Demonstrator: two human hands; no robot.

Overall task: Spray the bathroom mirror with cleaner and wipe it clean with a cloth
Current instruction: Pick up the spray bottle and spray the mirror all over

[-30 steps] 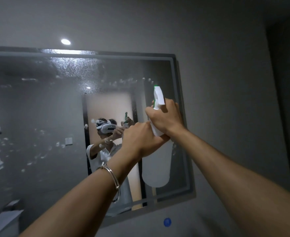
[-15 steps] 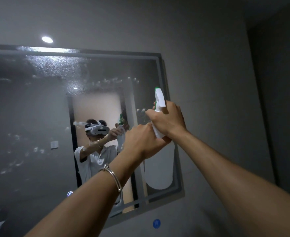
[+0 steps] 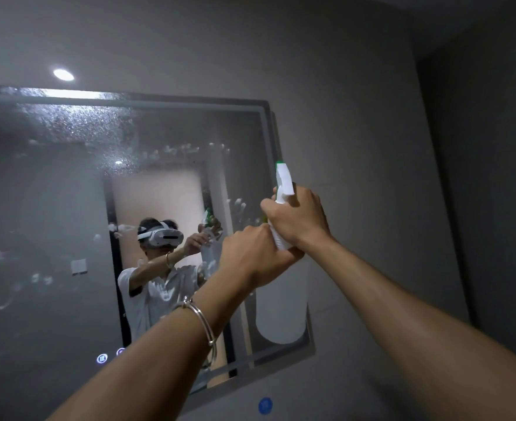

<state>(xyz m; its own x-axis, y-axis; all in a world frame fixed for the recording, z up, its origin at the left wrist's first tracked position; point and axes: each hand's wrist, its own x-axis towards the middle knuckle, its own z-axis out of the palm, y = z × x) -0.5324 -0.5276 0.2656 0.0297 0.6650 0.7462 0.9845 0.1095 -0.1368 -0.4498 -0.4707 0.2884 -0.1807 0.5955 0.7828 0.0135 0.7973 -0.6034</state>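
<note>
So, right hand (image 3: 296,221) gripped the spray bottle (image 3: 281,311) at its trigger neck, left hand (image 3: 250,253) clasped just below (steadying aim, probably), nozzle raised toward the droplet-speckled mirror (image 3: 53,208). No cloth was visible.

mirror (image 3: 53,208): glossy glass, droplet-speckled | spray bottle (image 3: 282,180): smooth white plastic | bracelet (image 3: 203,317): shiny metal

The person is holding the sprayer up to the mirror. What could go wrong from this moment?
1. The spray bottle points up near the right edge of the mirror, so mist may land on the wall.
2. Droplets already dot the glass and no cloth is in view; they may run down towards the lit icons before wiping.
</note>
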